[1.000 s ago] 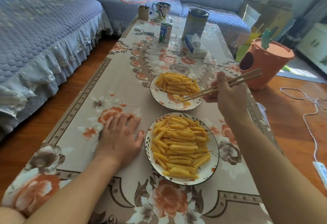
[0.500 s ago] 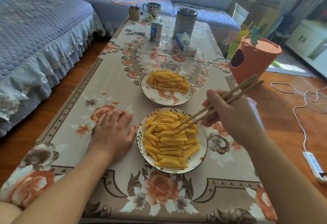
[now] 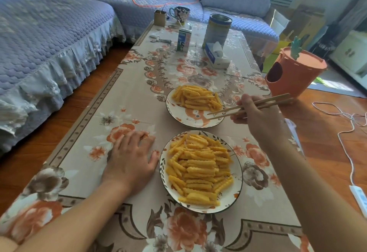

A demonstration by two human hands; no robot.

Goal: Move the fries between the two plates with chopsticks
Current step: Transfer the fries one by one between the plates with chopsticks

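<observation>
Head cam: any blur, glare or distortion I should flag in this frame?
Head view: sofa at upper left is smeared by blur; both plates of fries stay sharp. Head view: wide-angle bending curves the table edges. Head view: bright daylight washes out the floor patch at far right; no glare on the chopsticks.
</observation>
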